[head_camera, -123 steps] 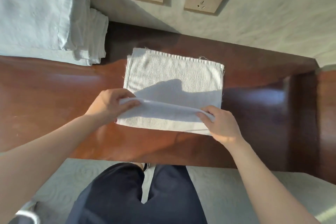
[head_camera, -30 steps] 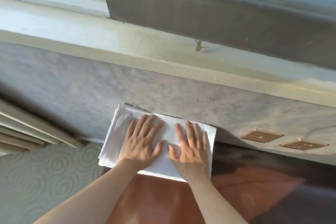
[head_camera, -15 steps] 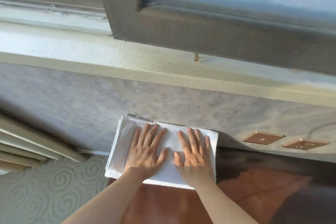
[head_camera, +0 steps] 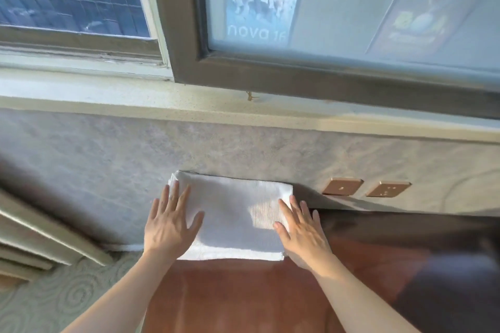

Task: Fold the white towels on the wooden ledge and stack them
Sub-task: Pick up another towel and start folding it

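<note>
Now my left hand [head_camera: 169,227] and right hand [head_camera: 301,230] lie flat, fingers [head_camera: 177,197] straight, on the side edges of the folded white towel stack [head_camera: 235,219] at the wooden ledge's [head_camera: 243,292] left end by the wall

Both my bare forearms reach forward from the bottom edge, angling inward. Left hand [head_camera: 169,227] flat, palm down, fingers straight and spread, thumb out to the right. Right hand [head_camera: 301,232] flat too, palm down, fingers straight and slightly fanned, thumb pointing left. Hands apart, neither curled round anything.
</note>
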